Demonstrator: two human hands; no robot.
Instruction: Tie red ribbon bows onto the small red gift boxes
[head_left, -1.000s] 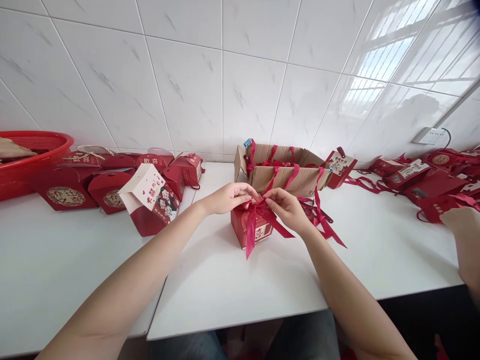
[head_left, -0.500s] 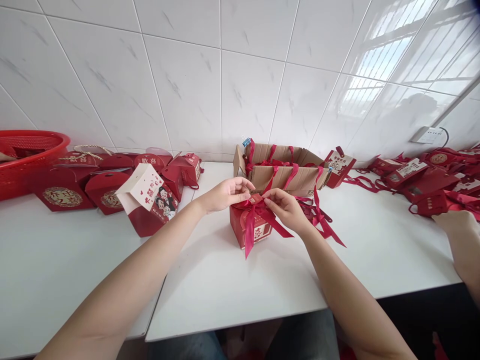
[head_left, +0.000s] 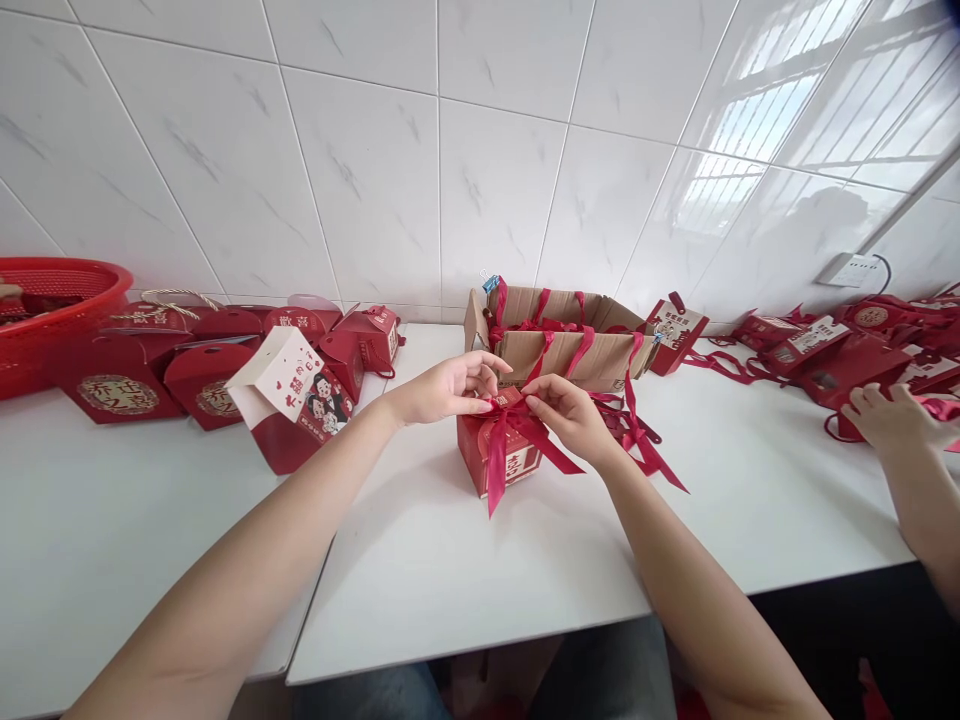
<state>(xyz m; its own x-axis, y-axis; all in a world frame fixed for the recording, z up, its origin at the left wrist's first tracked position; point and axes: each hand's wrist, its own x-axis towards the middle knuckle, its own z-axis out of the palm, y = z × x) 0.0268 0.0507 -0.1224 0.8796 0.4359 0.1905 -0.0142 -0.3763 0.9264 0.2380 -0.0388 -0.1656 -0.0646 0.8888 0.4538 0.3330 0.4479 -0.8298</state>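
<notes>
Both hands, left hand (head_left: 448, 388) and right hand (head_left: 571, 413), pinch the ribbon (head_left: 517, 432) atop the red box (head_left: 501, 455) mid-bench; bow half-formed, tails hanging loose.

A small red gift box (head_left: 506, 462) stands upright on the white table (head_left: 465, 580), near its middle, with pale lettering on its front face. A dark red ribbon (head_left: 517, 430) is tied across its top, gathered there in loops; one tail hangs down the front, another slants off to the right side.
</notes>
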